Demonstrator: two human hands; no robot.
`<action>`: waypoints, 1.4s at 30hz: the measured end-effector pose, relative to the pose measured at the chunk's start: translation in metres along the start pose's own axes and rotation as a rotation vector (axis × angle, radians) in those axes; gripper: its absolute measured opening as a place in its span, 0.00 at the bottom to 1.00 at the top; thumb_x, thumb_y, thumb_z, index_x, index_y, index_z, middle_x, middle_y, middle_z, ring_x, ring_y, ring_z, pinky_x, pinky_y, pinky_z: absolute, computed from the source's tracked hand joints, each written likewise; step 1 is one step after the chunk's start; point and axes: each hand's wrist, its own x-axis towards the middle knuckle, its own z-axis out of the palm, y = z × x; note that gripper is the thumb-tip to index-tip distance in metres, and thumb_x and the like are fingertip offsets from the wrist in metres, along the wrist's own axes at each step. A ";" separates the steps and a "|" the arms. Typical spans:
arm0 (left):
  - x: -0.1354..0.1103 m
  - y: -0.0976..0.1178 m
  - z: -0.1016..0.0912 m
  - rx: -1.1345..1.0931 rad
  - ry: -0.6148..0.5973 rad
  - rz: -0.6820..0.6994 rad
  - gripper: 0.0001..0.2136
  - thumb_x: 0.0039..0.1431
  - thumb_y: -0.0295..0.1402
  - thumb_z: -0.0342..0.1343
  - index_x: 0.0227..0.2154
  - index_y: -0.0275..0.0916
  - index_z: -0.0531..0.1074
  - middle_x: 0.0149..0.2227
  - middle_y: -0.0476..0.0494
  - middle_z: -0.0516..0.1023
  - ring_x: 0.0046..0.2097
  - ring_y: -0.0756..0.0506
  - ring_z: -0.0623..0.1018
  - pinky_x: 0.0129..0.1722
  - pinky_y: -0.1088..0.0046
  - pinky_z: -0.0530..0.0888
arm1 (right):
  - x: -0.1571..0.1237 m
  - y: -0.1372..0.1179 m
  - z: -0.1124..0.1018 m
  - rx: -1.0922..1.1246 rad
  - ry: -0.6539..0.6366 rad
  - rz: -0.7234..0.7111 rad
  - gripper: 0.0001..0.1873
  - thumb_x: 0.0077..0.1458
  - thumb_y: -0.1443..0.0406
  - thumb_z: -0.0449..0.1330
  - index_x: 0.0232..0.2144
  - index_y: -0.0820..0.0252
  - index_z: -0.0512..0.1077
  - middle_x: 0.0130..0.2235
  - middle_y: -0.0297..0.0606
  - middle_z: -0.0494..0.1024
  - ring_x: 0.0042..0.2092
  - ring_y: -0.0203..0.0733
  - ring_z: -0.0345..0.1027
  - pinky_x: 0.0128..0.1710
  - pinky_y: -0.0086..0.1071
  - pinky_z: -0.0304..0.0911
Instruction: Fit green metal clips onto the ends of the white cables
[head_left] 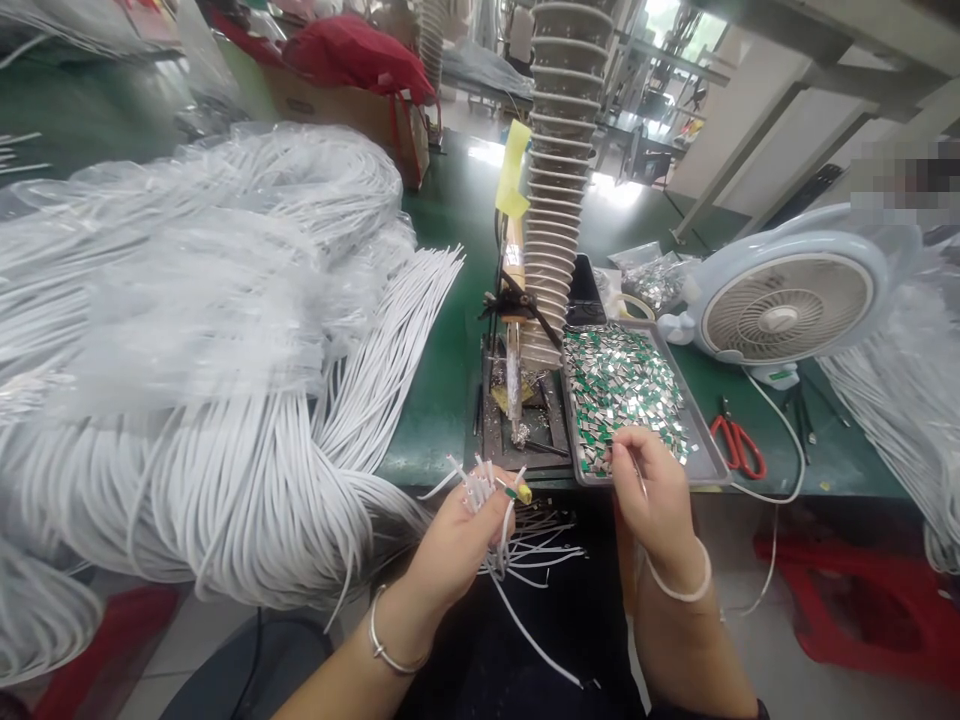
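My left hand [465,530] is closed around a bunch of white cables [480,483], their cut ends sticking up past the fingers. A small green and metal piece shows by its thumb, next to a yellow covering [524,494] that seems to sit on a fingertip. Over the front edge of a grey tray [709,462], my right hand [651,490] has thumb and fingers pinched together; what they grip is too small to make out. Many small metal connectors with green boards [622,385] fill the tray. Between the hands, a soldering iron [514,370] points down in a stand.
A ribbed hose [559,180] hangs behind the iron. Large bundles of white cable [225,480] cover the left side. Red-handled cutters [739,445] and a fan [787,300] are right of the tray. More finished-looking cable ends lie below, across my lap [540,640].
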 end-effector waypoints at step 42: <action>0.002 0.021 0.019 0.083 0.212 0.069 0.07 0.50 0.30 0.57 0.21 0.37 0.66 0.31 0.49 0.72 0.22 0.56 0.61 0.22 0.77 0.58 | -0.020 -0.039 0.051 0.290 -0.044 -0.064 0.13 0.58 0.72 0.49 0.42 0.57 0.68 0.35 0.40 0.72 0.34 0.37 0.68 0.32 0.33 0.68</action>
